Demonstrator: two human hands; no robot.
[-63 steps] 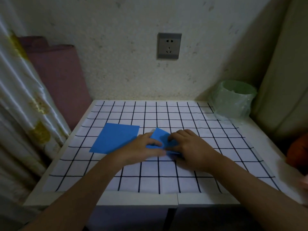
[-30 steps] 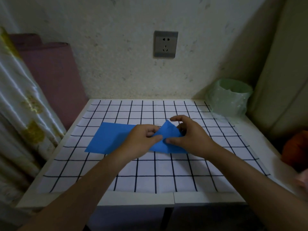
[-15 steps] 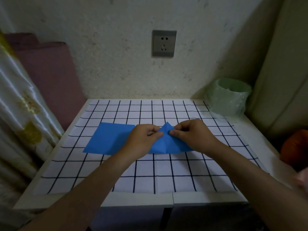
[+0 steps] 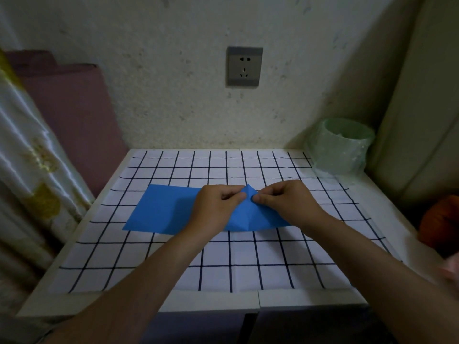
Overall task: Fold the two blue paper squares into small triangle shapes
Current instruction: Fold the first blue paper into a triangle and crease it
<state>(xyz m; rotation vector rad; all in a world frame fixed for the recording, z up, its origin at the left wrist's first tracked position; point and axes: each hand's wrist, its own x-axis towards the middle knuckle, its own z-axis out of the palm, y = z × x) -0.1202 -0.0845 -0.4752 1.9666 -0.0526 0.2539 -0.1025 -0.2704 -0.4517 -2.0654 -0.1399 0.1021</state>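
Left hand (image 4: 218, 207), right hand (image 4: 285, 202) pinching one blue triangle (image 4: 248, 216), one flat square (image 4: 161, 209)

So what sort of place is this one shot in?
Probably a corner of a home room, not a lab: a small table with a grid sheet against a rough wall with a socket, a curtain at left, a lined bin.

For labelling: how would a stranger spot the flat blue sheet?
On the grid-lined mat, the flat blue paper square lies left of the left hand. Unlike the peaked blue paper pinched by that hand and the right hand, it shows no folds.
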